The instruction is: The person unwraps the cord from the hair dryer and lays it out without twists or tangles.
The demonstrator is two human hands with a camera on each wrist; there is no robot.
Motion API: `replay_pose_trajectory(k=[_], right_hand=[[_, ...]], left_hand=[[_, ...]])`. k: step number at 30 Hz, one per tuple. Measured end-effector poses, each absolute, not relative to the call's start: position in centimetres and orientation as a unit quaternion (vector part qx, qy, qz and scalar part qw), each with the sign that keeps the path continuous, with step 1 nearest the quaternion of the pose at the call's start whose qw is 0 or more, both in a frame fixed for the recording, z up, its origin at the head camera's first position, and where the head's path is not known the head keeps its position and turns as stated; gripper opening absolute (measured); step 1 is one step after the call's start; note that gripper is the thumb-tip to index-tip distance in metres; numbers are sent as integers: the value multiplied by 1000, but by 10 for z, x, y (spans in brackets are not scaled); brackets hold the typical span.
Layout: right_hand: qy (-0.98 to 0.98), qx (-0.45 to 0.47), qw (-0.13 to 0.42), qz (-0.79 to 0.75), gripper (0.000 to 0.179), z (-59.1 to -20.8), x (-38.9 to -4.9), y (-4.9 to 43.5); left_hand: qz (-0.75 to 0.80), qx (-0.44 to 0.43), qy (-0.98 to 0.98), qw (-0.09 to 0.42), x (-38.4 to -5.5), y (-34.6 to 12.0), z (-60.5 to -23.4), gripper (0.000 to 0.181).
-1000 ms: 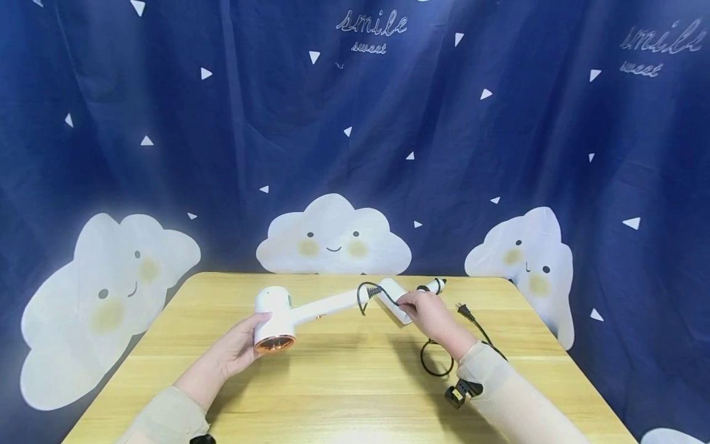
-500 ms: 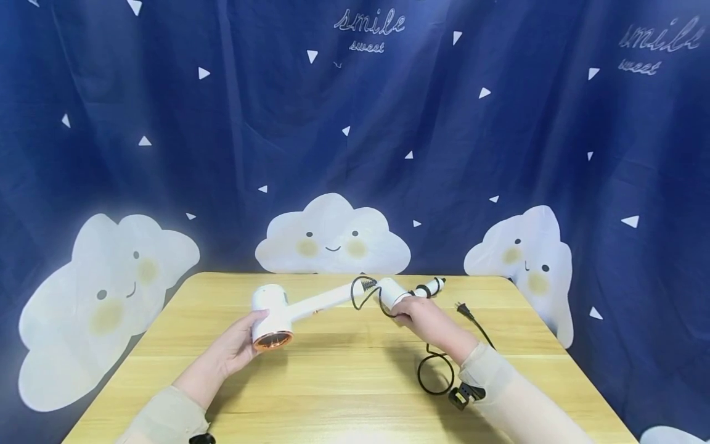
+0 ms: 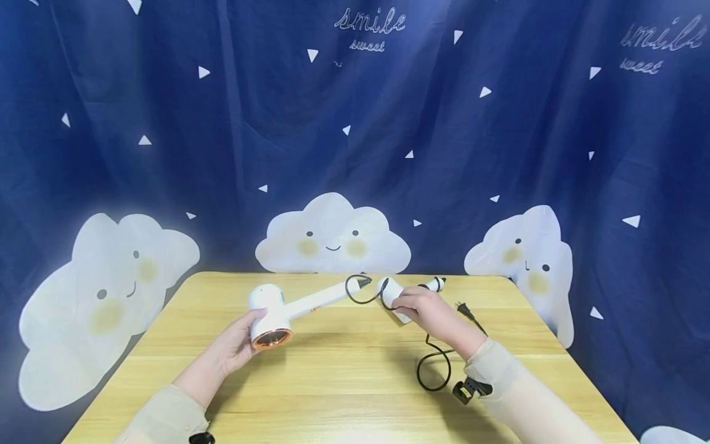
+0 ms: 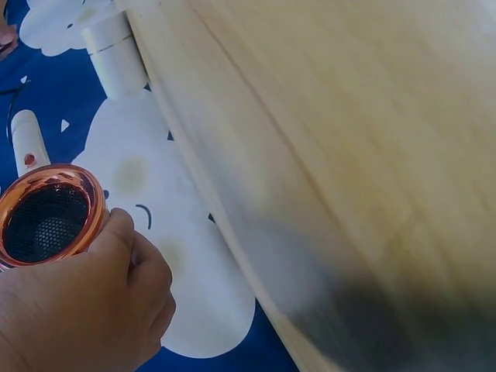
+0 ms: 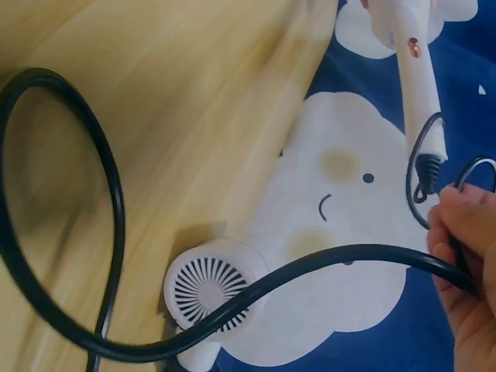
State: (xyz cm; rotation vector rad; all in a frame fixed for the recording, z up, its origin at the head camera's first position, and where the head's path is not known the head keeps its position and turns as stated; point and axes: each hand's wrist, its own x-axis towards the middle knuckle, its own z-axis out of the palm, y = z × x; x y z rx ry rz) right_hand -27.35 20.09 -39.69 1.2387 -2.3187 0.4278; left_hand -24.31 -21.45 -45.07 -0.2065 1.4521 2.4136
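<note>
Head: left hand grips dryer by its barrel, above worktop; right hand pinches cord, second dryer lying just beyond. Left wrist: left hand beside dryer's copper rim. Right wrist: cord through right hand, second dryer's vent showing.

White hair dryer, copper-rimmed, held aslant, black cord looping.

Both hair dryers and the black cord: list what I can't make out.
Head: middle of second dryer, hidden by right hand.
Right wrist: its handle end, cut by bottom edge; gripped stretch of black cord, covered by fingers.
Left wrist: copper rim of held dryer, clipped by left edge.
</note>
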Motion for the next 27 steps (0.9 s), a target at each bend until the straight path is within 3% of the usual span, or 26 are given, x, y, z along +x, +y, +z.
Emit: replay_pose_trajectory(k=[27], right_hand=[[-793, 426, 376, 221, 23, -371, -293, 208]], left_hand=[[816, -29, 550, 174, -240, -220, -454, 71]])
